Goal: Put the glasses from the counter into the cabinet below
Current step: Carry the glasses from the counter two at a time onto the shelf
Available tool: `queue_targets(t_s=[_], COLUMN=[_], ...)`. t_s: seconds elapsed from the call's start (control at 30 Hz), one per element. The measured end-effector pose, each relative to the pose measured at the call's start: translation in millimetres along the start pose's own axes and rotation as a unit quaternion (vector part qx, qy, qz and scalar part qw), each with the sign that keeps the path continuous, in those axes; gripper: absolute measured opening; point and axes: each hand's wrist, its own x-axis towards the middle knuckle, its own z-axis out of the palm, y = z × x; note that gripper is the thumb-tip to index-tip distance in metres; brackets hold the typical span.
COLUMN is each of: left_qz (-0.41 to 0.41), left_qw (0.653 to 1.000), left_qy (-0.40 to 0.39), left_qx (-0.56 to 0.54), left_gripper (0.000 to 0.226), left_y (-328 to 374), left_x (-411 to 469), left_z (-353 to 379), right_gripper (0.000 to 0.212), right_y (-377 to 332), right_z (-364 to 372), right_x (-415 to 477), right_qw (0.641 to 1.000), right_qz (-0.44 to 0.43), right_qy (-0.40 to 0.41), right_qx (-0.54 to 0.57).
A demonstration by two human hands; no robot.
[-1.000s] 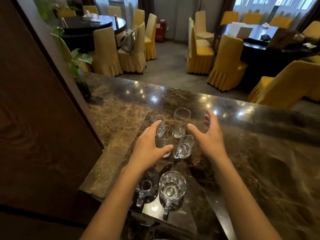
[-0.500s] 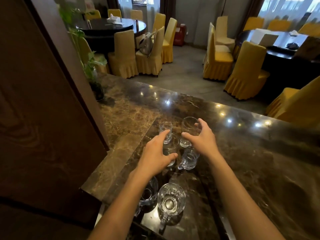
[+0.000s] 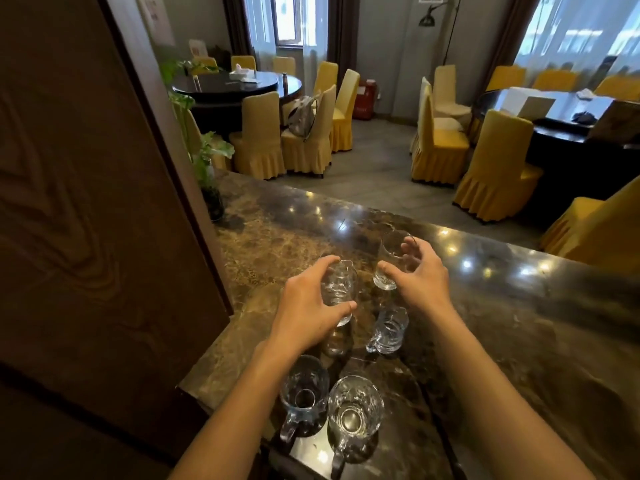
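Left hand [image 3: 304,315] grips a glass [image 3: 337,292]; right hand [image 3: 417,271] grips a tall glass [image 3: 389,259]. Three handled mugs [image 3: 355,410] stand on the tabletop [image 3: 519,341].

This is a restaurant or banquet dining room. Round dark tables [image 3: 239,86] stand across a grey tiled floor [image 3: 374,161], each ringed by chairs in yellow skirted covers [image 3: 258,140]. Tall windows with sheer curtains [image 3: 581,32] line the far walls. In front runs a polished brown marble counter [image 3: 519,323], like a service bar, with a group of clear glasses and handled mugs [image 3: 355,414] on it and a potted plant [image 3: 207,168] at its end beside a dark wooden panel [image 3: 86,202].
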Motion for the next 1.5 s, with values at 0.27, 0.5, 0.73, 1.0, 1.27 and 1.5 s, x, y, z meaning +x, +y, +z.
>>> queue_targets(t_s=[0.27, 0.5, 0.73, 1.0, 1.27, 1.5], left_qz=[0.079, 0.139, 0.176, 0.155, 0.090, 0.030], left_qw=[0.996, 0.988, 0.976, 0.966, 0.963, 0.979], left_qy=[0.007, -0.041, -0.099, -0.118, -0.113, -0.086], left_qx=[-0.041, -0.057, -0.084, -0.171, -0.226, -0.183], left_gripper=[0.079, 0.080, 0.080, 0.077, 0.085, 0.085], left_y=[24, 36, 40, 60, 65, 58], left_x=[-6, -33, -79, -131, -168, -178], left_z=[-42, -56, -52, -20, 36, 75], right_gripper=[0.073, 0.069, 0.068, 0.060, 0.067, 0.071], right_y=[-48, -68, -65, -46, 0, 47], right_z=[-35, -59, -70, -88, -100, -106], right_x=[-35, -113, -198, -254, -275, -284], right_qw=[0.996, 0.992, 0.989, 0.978, 0.973, 0.980], right_qz=[-0.056, -0.059, -0.019, 0.027, 0.070, 0.108], right_qy=[0.046, 0.094, 0.146, 0.204, 0.214, 0.160], right_qx=[0.046, 0.062, 0.025, 0.033, 0.050, 0.048])
